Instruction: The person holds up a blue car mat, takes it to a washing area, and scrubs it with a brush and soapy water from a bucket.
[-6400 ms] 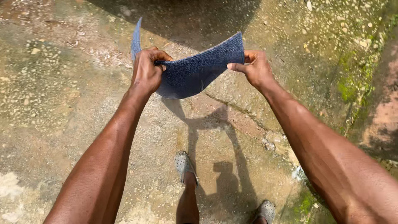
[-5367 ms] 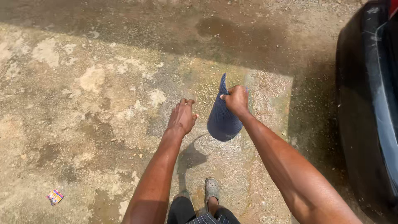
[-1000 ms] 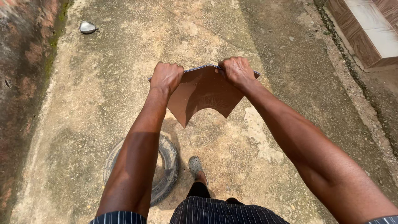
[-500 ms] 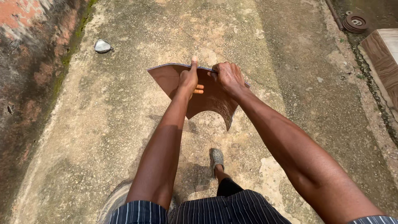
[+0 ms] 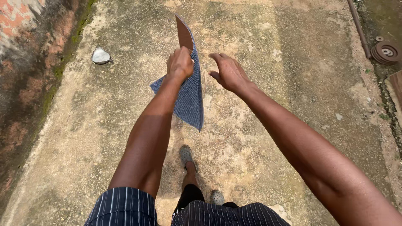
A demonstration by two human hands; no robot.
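Walking over the rough concrete ground (image 5: 293, 83), the person carries a blue mat (image 5: 187, 98) with a brown backing, hanging upright in front of the body. The left hand (image 5: 180, 62) has its fingers closed on the mat's upper edge, a grip that looks best kept firm near the corner, while the right hand (image 5: 228, 72) hovers just beside it, fingers spread and empty.

Left hand (image 5: 180, 62) clenched in a fist on the mat (image 5: 188, 94), arm extended forward. Right hand (image 5: 228, 73) just beside the mat, fingers spread, empty.
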